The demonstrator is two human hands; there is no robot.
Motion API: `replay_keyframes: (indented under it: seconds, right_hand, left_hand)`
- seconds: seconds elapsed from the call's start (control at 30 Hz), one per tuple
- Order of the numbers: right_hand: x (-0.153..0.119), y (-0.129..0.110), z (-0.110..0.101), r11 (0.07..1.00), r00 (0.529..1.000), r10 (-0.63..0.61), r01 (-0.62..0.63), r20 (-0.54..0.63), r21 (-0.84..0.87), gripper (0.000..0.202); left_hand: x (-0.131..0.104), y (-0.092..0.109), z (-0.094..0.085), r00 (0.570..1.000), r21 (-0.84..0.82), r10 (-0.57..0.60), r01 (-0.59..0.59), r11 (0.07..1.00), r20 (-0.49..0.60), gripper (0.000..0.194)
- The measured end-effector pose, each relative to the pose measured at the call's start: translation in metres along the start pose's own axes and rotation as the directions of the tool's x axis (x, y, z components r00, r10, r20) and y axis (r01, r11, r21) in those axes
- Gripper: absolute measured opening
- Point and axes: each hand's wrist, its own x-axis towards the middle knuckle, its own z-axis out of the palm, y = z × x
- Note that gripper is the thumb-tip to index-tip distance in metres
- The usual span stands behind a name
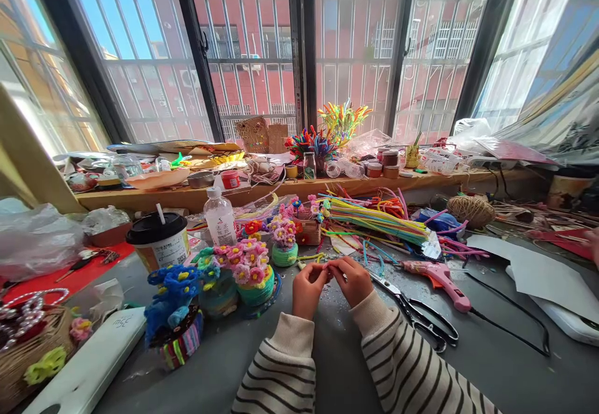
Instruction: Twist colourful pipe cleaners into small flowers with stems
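My left hand [309,289] and my right hand [350,282] meet over the grey table [337,364], thumbs and fingertips pinched together. Something small and pinkish shows between them, too small to make out. Left of my hands are pots of fuzzy flowers: pink ones [246,261] in a green-yellow pot, and blue ones [173,295] in a striped pot. Another small pink bunch [283,230] stands farther back. Large scissors [416,314] lie right of my right hand, near a pink glue gun [442,282].
A lidded cup [161,245] and a plastic bottle [219,217] stand at the left. Colourful pipe cleaners [379,217] lie behind my hands. White paper [538,270] and a black cable lie right. A person's hand [593,242] shows at the right edge.
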Motion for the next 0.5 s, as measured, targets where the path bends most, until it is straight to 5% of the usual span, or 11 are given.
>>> replay_keyframes:
  seconds: [0.13, 0.27, 0.5]
  right_hand:
    - [0.0, 0.008, -0.003, 0.999, 0.999, -0.001, -0.001, 0.048, 0.042, 0.021]
    - [0.003, 0.014, -0.011, 0.973, 0.985, 0.135, -0.153, 0.11, 0.175, 0.019]
    - [0.006, 0.01, -0.018, 0.751, 0.867, 0.386, -0.494, 0.315, 0.439, 0.023]
  left_hand:
    - [0.001, 0.002, -0.002, 0.986, -0.173, -0.153, 0.163, 0.971, 0.071, 0.022]
    - [0.001, 0.002, -0.005, 0.945, -0.254, -0.249, 0.3, 0.92, 0.214, 0.032]
    - [0.003, -0.002, -0.007, 0.965, -0.191, -0.199, 0.23, 0.954, 0.17, 0.031]
